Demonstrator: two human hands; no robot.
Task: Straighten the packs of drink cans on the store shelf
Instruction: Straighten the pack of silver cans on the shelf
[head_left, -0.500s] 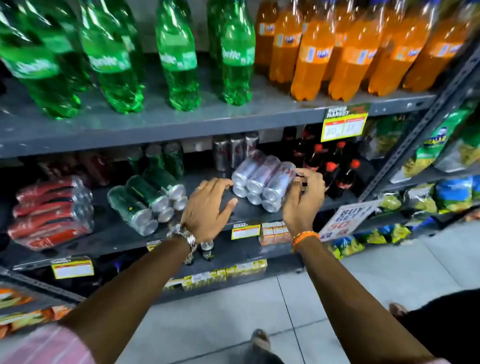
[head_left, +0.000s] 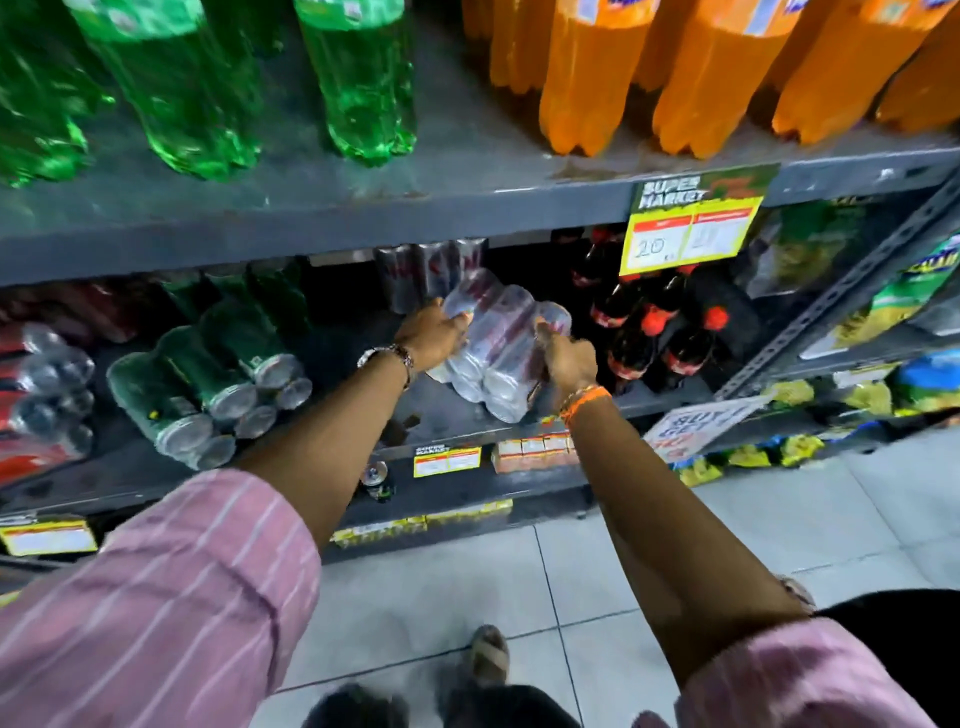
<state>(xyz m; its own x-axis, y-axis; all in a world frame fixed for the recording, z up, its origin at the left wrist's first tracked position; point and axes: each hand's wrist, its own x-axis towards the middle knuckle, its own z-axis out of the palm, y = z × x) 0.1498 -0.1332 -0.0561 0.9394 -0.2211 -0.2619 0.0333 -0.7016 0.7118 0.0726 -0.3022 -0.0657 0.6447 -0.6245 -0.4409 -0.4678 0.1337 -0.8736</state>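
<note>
A shrink-wrapped pack of silver cans (head_left: 498, 343) lies on its side on the middle shelf (head_left: 447, 415), tilted up at its far end. My left hand (head_left: 434, 335) grips its left side and my right hand (head_left: 569, 358) grips its right side near the front. To the left lies a pack of green cans (head_left: 208, 374), skewed with its can ends facing me. A pack of red cans (head_left: 39, 395) lies at the far left edge.
Dark cola bottles (head_left: 654, 332) stand right beside the silver pack. Loose silver cans (head_left: 431, 270) stand behind it. Green bottles (head_left: 358, 78) and orange bottles (head_left: 722, 67) fill the upper shelf. A yellow price tag (head_left: 691, 234) hangs from its edge. Snack bags (head_left: 914, 291) sit at right.
My left hand has moved from the shelf front onto the silver pack's left side. Both hands now hold the pack, and its far end is raised. The camera has moved closer.
</note>
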